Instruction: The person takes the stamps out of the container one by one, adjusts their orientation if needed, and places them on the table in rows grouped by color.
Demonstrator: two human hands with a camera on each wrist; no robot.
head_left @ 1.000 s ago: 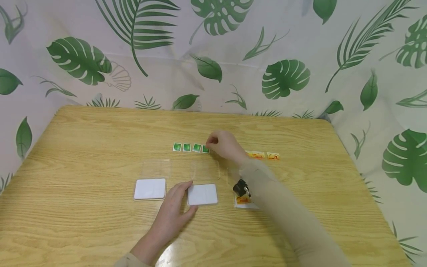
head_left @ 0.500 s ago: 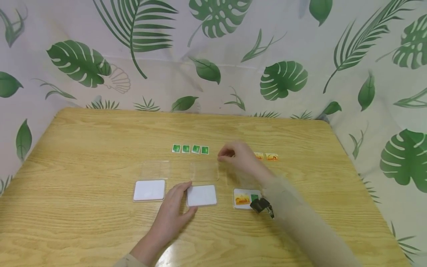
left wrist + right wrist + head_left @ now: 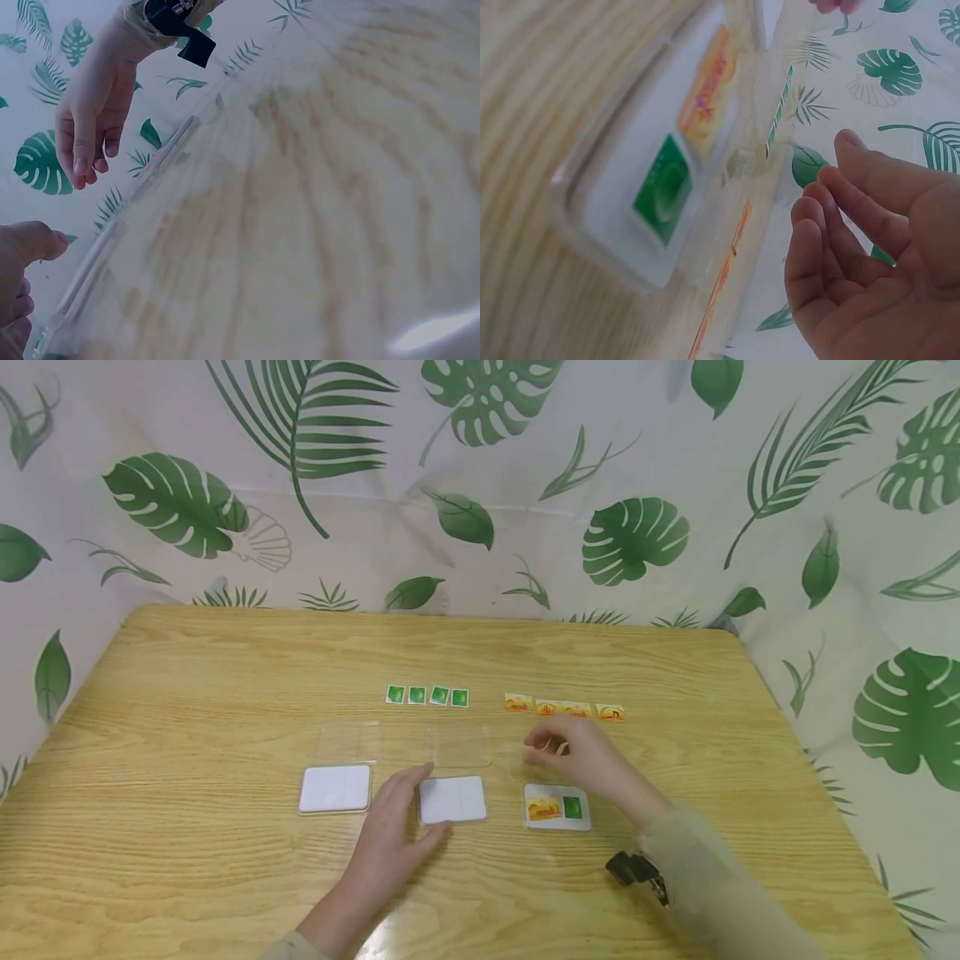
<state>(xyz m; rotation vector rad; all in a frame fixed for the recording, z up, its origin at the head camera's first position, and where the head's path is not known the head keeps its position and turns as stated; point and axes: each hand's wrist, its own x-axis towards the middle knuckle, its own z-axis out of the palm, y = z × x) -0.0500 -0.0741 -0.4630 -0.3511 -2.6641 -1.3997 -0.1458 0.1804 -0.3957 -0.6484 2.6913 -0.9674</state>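
My left hand (image 3: 390,835) spans the middle white card case (image 3: 452,800), fingertips at its top edge and thumb at its bottom edge. In the left wrist view the left thumb (image 3: 37,241) is visible at the left, but the case cannot be made out. My right hand (image 3: 581,756), with loosely bent fingers and nothing between them, hovers above the right card case (image 3: 551,820). That case bears an orange picture stamp (image 3: 543,807) and a green stamp (image 3: 572,807). Fingertips (image 3: 845,140) of the right hand appear apart in the right wrist view.
Another white card case (image 3: 335,789) lies at the left. Behind the cases lie clear plastic lids (image 3: 459,746), one partly behind the right hand. A row of green stamps (image 3: 417,695) and a row of orange stamps (image 3: 564,708) lie farther back on the wooden table (image 3: 225,693).
My right hand has drawn back from the green stamps, moving right and nearer, so the orange row and the right case have come into view. The left hand stays at the middle case.
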